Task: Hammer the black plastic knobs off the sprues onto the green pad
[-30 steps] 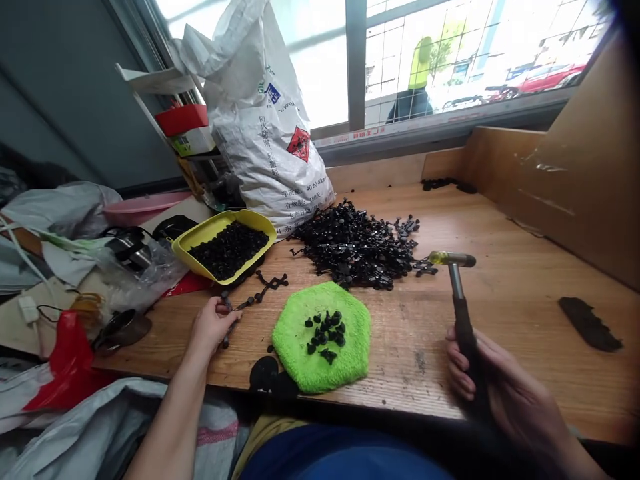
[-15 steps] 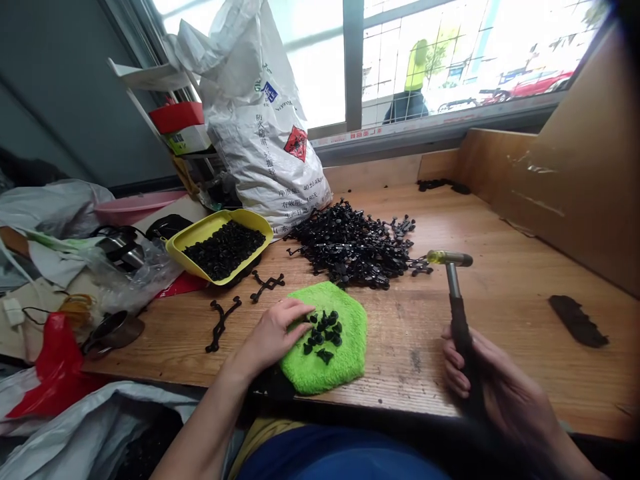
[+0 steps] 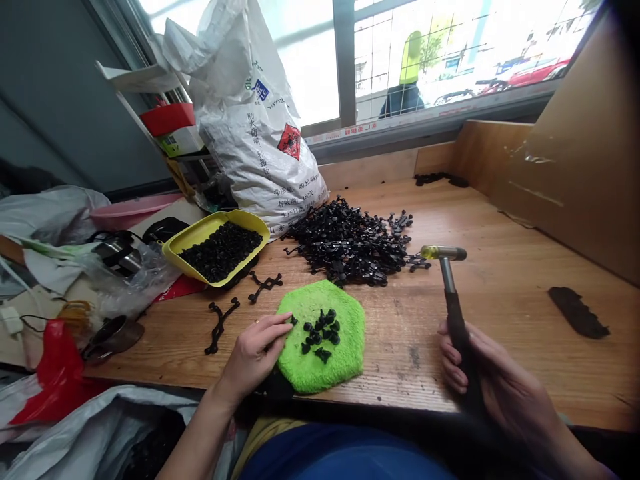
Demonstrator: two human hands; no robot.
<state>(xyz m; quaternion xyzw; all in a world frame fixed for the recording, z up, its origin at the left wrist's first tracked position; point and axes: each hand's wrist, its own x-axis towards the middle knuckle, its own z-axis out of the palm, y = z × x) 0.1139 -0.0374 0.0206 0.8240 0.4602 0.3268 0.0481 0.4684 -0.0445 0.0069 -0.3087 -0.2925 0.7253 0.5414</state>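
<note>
My left hand is at the left edge of a green cloth pad, its fingertips closed on a small black piece. Several more small black pieces lie loose in the middle of the pad. On the right, my right hand is wrapped round the dark handle of a hammer, held upright above the table with its yellow-tipped head on top. Two black linked parts rest on the wood left of the pad.
Behind the pad is a big pile of black parts. A yellow scoop tray of black pieces stands left of it, near a white sack. A dark flat piece lies right. Outside the window is a person.
My left hand has moved left from the loose pieces to the pad's edge, with a small black piece at its fingertips. The hammer stays in my right hand, nearly still.
</note>
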